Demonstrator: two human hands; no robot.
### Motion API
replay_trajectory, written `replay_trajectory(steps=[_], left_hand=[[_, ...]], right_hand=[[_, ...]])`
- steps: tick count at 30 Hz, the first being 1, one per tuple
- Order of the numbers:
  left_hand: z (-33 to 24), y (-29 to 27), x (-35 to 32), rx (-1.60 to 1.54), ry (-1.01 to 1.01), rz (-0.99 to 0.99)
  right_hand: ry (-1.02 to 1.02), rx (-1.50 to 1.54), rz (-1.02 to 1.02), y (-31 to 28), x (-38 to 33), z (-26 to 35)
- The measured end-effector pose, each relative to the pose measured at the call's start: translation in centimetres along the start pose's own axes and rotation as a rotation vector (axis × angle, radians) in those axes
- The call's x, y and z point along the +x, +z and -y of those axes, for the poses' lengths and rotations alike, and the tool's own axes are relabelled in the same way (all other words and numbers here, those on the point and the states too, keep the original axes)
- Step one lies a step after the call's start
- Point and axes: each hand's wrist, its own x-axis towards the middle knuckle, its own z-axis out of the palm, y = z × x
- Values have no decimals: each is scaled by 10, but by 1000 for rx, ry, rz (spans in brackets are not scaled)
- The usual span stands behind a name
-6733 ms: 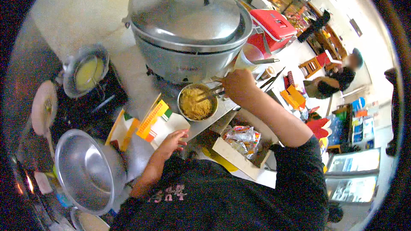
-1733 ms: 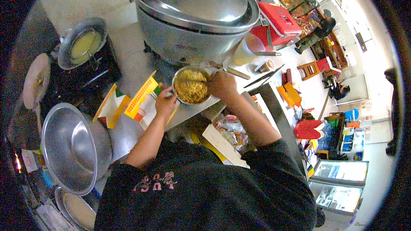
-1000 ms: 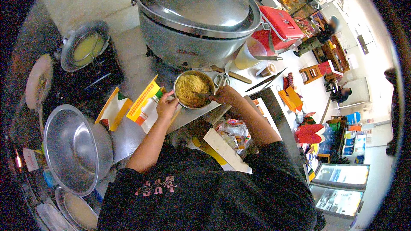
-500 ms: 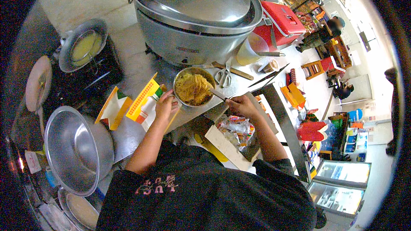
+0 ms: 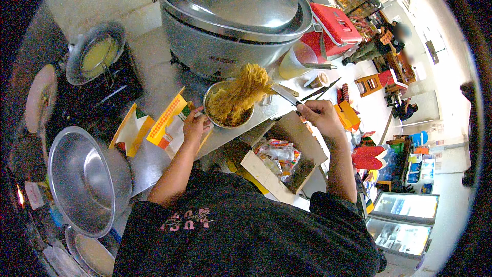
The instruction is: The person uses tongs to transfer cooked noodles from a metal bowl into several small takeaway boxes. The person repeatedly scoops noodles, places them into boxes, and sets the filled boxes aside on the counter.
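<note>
A round metal bowl of yellow-brown noodles rests on the counter's front part. My left hand is closed on the bowl's left rim. In my right hand is the handle of a metal utensil; its working end is hidden in the noodles, so I cannot tell its exact kind. A thick clump of noodles hangs from it above the bowl, its lower part still in the bowl. Open yellow and white cartons stand just left of my left hand.
A large lidded steel cooker stands behind the bowl. At left are an empty steel basin and a wok of yellow liquid. A cardboard box with packets lies below my right forearm. A person stands far right.
My right hand has moved up and right, lifting a clump of noodles with the utensil above the bowl. My left hand has stayed at the bowl's rim. The distant person has shifted.
</note>
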Motion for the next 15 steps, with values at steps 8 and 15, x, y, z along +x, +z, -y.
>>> replay_trajectory(steps=[8,15], left_hand=[[12,-6,7,-11,-1,4],[10,4,-6,-33,81,9]], right_hand=[[2,-592,30,81,33,13],[-142,-1113,-16,63,55,58]])
